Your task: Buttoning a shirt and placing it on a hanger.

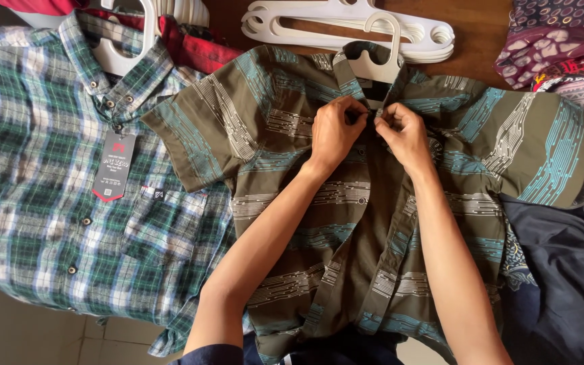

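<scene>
Both hands, left hand [336, 132] and right hand [403, 132], have a closed grip on the olive striped shirt [346, 223] just below its collar; it lies flat beside a plaid shirt [42, 189].

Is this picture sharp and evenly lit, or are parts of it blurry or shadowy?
Head view: soft, even light, no glare; left hand and right hand on the olive striped shirt look sharp; the plaid shirt at the left edge is softer.
</scene>
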